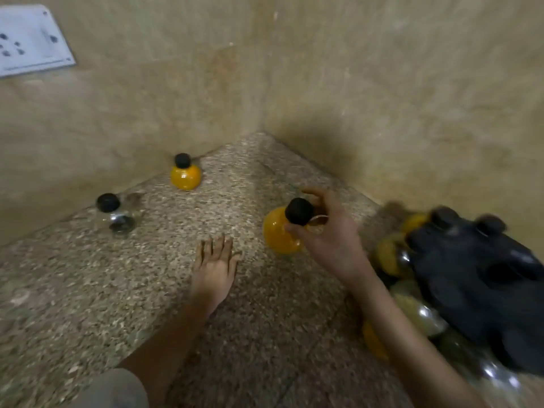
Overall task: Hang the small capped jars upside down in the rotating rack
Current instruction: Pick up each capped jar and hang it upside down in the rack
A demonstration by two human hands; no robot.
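Our right hand (329,234) grips a round jar (276,235) of yellow filling just under its black cap. Our left hand (215,267) lies flat, fingers straight, on the speckled stone tabletop (88,290). Beyond the left hand stand a second yellow jar (186,176) and a clear jar (116,216).

I see a speckled brown-grey stone counter (88,290) filling six o'clock; two mottled beige tiled walls (382,83) meet in a corner at twelve o'clock; a white plastic socket plate (31,39) sits at ten o'clock.
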